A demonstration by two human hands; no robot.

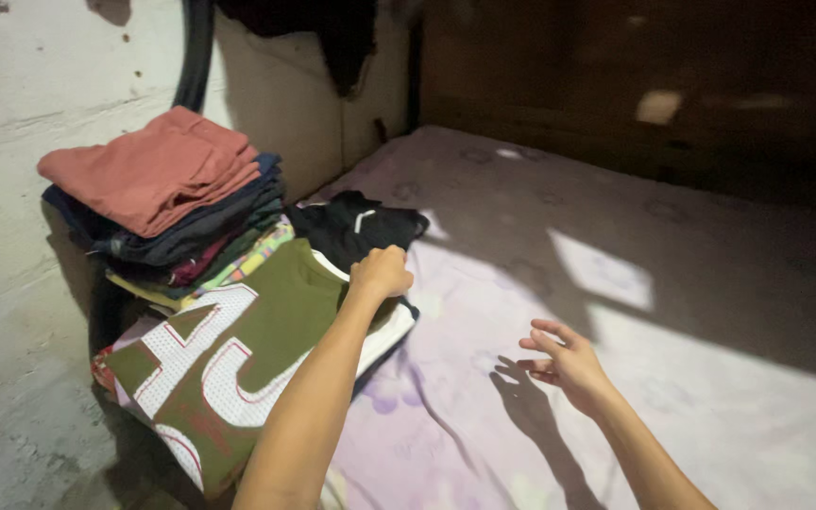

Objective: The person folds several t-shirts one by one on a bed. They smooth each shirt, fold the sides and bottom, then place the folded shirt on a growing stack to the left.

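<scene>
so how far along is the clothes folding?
Done: a stack of folded clothes sits by the wall, a black shirt folded beside it. In hand: the left hand is closed on the edge of a green shirt lying on top of the near pile; the right hand hovers open over the bedsheet. No loose clothes visible.

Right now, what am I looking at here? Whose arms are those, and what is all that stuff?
The picture comes from a camera worn on a person's head, looking down, so the two bare arms are that person's own. The left hand is closed in a grip on a folded olive-green shirt with big white shapes, which tops a low pile. Behind it lies a folded black garment, and beside that a taller stack of folded clothes with a reddish one on top. The right hand hovers open over the pale patterned bed sheet, holding nothing.
</scene>
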